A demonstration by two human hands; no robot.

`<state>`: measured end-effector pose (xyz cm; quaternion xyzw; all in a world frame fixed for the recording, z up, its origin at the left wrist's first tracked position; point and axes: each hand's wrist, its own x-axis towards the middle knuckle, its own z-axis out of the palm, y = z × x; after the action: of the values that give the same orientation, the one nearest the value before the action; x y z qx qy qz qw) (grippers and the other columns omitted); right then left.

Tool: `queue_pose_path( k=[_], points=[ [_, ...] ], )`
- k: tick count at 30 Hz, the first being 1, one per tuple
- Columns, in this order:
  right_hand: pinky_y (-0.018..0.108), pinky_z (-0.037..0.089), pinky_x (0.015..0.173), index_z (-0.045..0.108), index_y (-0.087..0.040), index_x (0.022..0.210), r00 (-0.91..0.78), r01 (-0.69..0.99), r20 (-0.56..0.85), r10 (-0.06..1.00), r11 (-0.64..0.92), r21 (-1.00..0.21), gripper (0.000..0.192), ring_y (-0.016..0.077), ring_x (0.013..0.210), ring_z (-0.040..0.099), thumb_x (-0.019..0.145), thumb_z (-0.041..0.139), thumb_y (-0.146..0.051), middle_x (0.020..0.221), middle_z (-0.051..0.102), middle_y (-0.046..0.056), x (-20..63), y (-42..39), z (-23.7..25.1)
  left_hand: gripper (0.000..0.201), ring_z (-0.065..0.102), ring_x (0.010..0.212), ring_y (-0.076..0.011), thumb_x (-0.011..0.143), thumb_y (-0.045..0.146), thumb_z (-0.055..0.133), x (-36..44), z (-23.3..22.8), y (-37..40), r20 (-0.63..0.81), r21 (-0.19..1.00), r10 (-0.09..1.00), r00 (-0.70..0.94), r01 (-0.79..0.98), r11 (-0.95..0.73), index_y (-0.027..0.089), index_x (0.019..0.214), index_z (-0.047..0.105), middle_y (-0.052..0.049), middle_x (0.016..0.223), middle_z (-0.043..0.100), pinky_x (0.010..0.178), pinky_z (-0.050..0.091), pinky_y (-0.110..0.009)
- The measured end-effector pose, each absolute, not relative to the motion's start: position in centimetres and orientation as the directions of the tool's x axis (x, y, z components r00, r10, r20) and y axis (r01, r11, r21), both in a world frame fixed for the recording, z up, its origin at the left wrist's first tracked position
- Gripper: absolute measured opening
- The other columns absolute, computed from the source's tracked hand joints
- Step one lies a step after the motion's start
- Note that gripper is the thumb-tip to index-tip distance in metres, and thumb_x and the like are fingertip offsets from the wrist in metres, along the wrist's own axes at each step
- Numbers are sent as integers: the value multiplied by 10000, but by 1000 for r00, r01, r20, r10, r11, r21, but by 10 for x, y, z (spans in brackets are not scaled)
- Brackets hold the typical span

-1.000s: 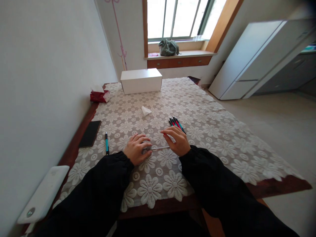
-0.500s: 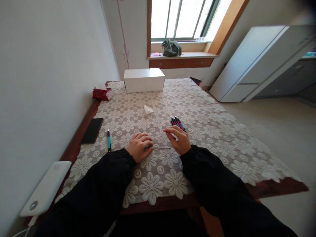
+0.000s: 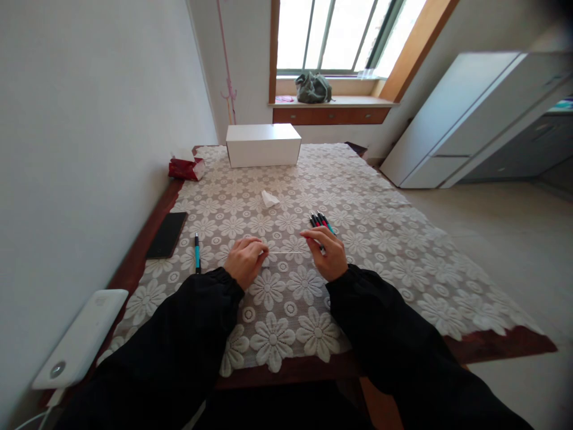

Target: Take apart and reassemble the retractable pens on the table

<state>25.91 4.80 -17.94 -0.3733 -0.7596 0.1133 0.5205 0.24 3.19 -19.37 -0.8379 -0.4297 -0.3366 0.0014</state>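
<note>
Daylight floods in from the overexposed window [image 3: 340,33], leaving the table [image 3: 358,197] evenly bright with soft shadows. Wide-angle distortion bends the edges; the top right corner blurs dark.

**Room around the two hands**

Open lace cloth [image 3: 380,251] lies ahead and to the right. A bundle of pens [image 3: 321,221] sits just beyond the right hand [image 3: 329,258]. Left of the left hand [image 3: 244,261], a teal pen [image 3: 196,253] and phone [image 3: 167,234] lie before the wall [image 3: 89,149]. A crumpled tissue [image 3: 269,199] and white box [image 3: 263,144] stand farther ahead.
</note>
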Motion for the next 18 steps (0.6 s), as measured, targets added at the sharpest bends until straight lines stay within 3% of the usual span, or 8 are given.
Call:
queue_pose_path(
  k=[6,13,18],
  points=[
    [377,551,856,738,-258,1079,-149,505,678,720,645,-574,233,216,934,671,1015,515,-243,993,692,64,262,53,-184,99,636,963,-227,992,233,525,-11,-191,41,644,321,721,255,765,-558,205,965,616,-70,955,692,902,520,-383],
    [377,562,857,650,-257,1225,-212,463,604,768,623,-630,247,210,913,684,1004,542,-248,1004,719,54,259,52,-194,97,621,907,-224,998,205,496,-8,-190,39,666,340,701,257,731,-591,204,960,585,-63,905,674,852,519,-367],
    [381,555,865,645,-255,1168,-267,450,562,783,617,-646,199,217,946,671,1000,540,-250,1043,705,63,258,53,-200,82,630,926,-214,995,195,510,-8,-190,38,695,386,686,213,695,-607,208,962,584,-56,921,676,867,521,-358]
  ],
)
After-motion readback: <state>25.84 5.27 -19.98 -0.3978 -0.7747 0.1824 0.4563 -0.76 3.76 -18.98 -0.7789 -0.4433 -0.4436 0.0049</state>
